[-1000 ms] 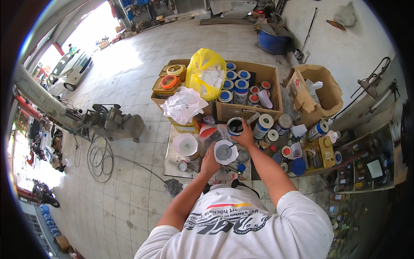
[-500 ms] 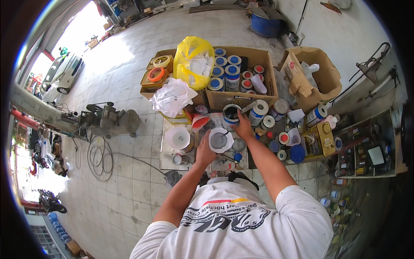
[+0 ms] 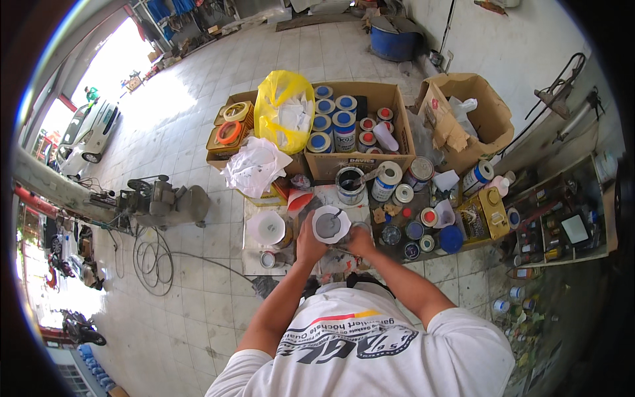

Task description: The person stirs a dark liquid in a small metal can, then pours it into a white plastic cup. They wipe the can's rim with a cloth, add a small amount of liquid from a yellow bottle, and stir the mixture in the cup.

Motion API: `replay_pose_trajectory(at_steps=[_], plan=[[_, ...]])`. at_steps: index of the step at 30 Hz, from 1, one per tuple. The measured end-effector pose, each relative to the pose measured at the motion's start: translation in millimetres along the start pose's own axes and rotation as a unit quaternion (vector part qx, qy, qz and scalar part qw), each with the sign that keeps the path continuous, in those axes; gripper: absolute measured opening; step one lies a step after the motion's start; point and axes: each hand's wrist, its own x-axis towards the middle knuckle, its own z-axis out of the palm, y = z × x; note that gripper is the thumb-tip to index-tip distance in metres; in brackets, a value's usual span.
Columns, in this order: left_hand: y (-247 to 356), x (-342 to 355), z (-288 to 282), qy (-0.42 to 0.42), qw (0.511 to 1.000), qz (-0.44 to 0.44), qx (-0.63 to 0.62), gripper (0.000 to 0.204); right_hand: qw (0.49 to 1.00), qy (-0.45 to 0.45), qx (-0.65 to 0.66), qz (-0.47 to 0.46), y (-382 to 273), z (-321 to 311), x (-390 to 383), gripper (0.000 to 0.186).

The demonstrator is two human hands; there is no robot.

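My left hand [image 3: 309, 242] grips a white cup [image 3: 331, 223] with grey paint in it, held over a spattered low work board [image 3: 254, 261]. A thin stick [image 3: 337, 214] stands in the cup. My right hand [image 3: 361, 242] is at the cup's lower right edge, fingers curled; whether it holds anything is hidden. Just beyond the cup stands an open dark paint can [image 3: 348, 184] with a stirrer across its rim. A white-labelled tin [image 3: 386, 180] stands beside it.
A cardboard box [image 3: 397, 126] of blue-lidded tins and a yellow bag [image 3: 284, 109] lie ahead. Crumpled white sheet [image 3: 254, 165], white funnel [image 3: 267, 227], yellow canister [image 3: 486, 212], small jars [image 3: 413, 229], open box [image 3: 473, 112], cluttered shelf [image 3: 562, 225]. A machine with coiled hose [image 3: 159, 202] sits left.
My right hand has drawn back from the open paint can to the near side of the white cup. The left hand kept hold of the cup.
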Motion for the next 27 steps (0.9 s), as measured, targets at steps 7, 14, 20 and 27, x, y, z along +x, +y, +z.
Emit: replay_pose_trajectory(at_steps=[7,14,20,27], plan=[[-6,13,8,0.006,1.000,0.003,-0.003,0.100,0.991,-0.097,-0.048,-0.076,-30,14,-12,0.037],[-6,58,7,0.034,0.999,-0.004,0.000,0.110,0.982,-0.026,-0.145,-0.120,-37,2,30,0.031],[-12,86,20,0.014,1.000,0.000,-0.002,0.113,0.983,-0.047,-0.172,-0.044,-37,-3,55,0.032],[-4,95,34,-0.028,0.999,-0.016,-0.014,0.112,0.974,-0.101,-0.204,0.020,-38,-8,53,0.029]])
